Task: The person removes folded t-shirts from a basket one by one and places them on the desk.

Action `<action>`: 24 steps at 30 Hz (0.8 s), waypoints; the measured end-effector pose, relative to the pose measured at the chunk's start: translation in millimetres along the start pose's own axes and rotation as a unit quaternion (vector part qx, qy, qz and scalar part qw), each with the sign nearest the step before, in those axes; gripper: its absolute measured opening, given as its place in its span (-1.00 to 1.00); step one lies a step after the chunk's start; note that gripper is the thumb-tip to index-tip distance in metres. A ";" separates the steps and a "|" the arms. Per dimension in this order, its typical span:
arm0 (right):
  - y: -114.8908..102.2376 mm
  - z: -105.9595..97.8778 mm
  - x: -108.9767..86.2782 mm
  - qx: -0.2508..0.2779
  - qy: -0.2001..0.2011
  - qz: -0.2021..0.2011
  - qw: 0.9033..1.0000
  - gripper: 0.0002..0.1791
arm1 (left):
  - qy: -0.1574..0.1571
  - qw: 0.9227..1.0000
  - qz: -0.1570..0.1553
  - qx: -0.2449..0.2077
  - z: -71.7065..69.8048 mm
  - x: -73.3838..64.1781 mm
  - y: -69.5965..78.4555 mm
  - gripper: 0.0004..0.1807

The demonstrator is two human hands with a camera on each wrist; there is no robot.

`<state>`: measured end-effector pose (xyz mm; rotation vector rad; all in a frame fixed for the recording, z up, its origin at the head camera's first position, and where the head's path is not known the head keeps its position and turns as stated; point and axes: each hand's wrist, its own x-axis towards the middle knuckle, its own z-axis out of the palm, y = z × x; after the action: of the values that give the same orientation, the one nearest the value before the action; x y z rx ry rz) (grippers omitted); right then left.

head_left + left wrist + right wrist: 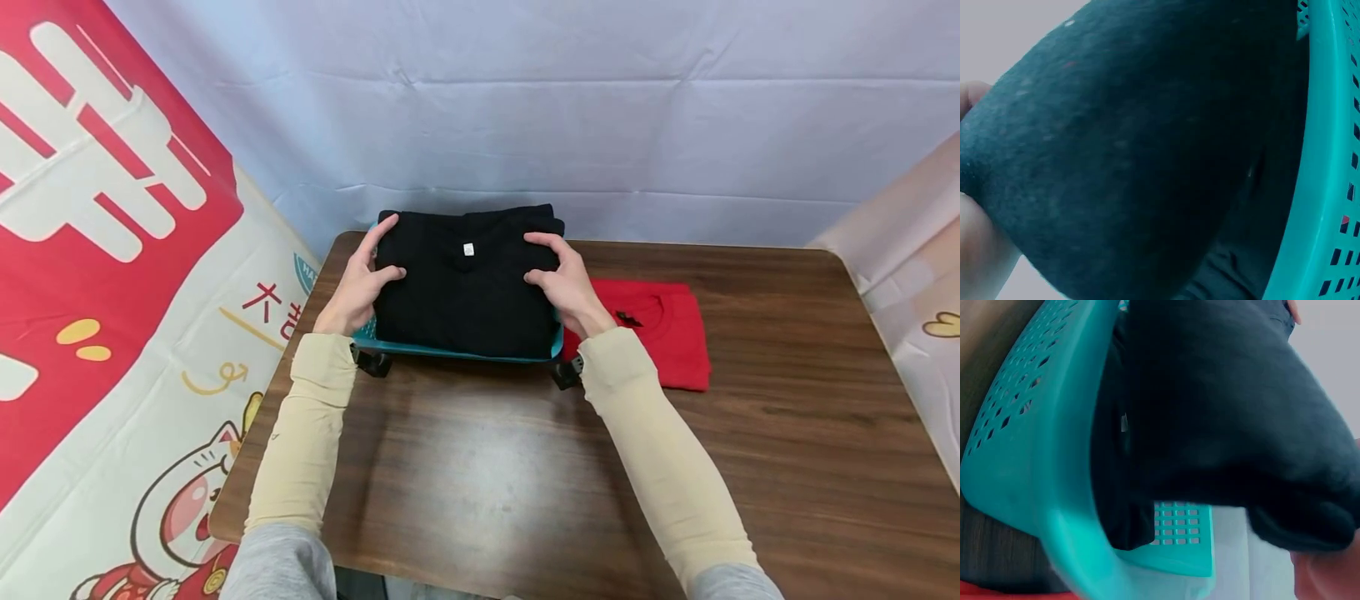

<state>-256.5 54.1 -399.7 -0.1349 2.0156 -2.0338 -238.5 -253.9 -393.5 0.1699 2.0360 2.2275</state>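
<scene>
A folded black T-shirt (465,304) with a small white neck label spreads over a teal plastic basket (365,335) in the head view. My left hand (354,287) grips its left edge, thumb on top. On the opposite edge my right hand (567,287) holds it the same way. Both wrist views show the shirt lifted above the basket rim (1325,125), its cloth bulging between the hands. Beneath it, inside the basket, lies more dark cloth (1132,528). Most of the basket's inside is hidden by the shirt.
A folded red T-shirt (671,342) lies on the brown wooden table (787,400), right beside the basket. A pale cloth backdrop (600,142) hangs behind the table, and a printed red and white sheet (142,333) hangs along the left.
</scene>
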 end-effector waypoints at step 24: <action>-9.5 -11.4 -18.8 -0.004 -0.029 -0.015 0.999 -0.50 | -0.039 0.996 -0.027 0.077 -5.9 -19.7 20.6 -0.09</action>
<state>-242.6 69.9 -388.1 -0.2237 1.9996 -2.0152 -220.3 -264.8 -373.6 0.2088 2.1427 2.0017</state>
